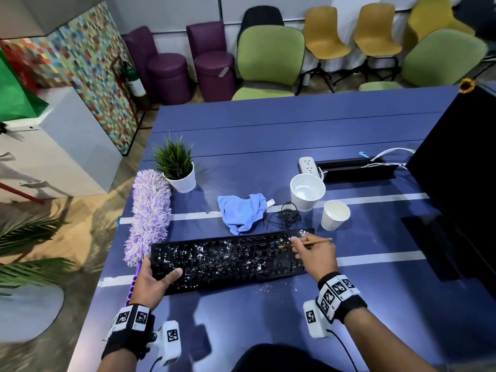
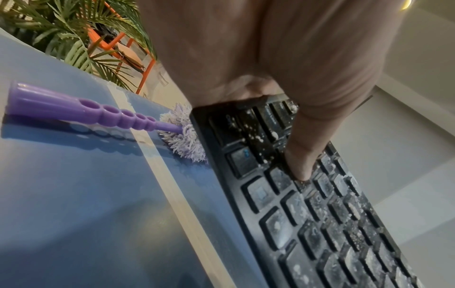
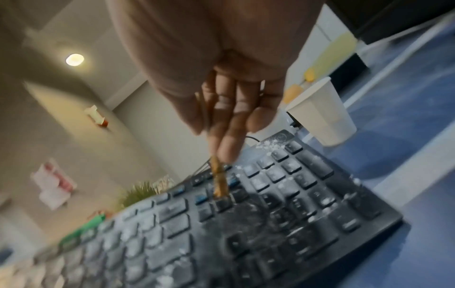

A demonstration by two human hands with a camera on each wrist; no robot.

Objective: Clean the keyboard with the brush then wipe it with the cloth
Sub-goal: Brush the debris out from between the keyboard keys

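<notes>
A black keyboard (image 1: 230, 260) speckled with white crumbs lies on the blue table (image 1: 268, 135). My left hand (image 1: 153, 280) grips its left end, thumb (image 2: 302, 155) lying on the keys (image 2: 320, 224). My right hand (image 1: 312, 255) pinches a thin wooden brush (image 1: 316, 241); its tip (image 3: 219, 187) touches the keys (image 3: 246, 224) near the right part of the keyboard. A crumpled blue cloth (image 1: 243, 212) lies just behind the keyboard.
A purple fluffy duster (image 1: 149, 216) lies left of the keyboard, its handle (image 2: 86, 111) by my left wrist. Behind stand a potted plant (image 1: 178, 167), two white cups (image 1: 307, 191) (image 1: 334, 214), a coiled black cable (image 1: 287, 214) and a power strip (image 1: 308, 165). A dark monitor (image 1: 461, 167) fills the right.
</notes>
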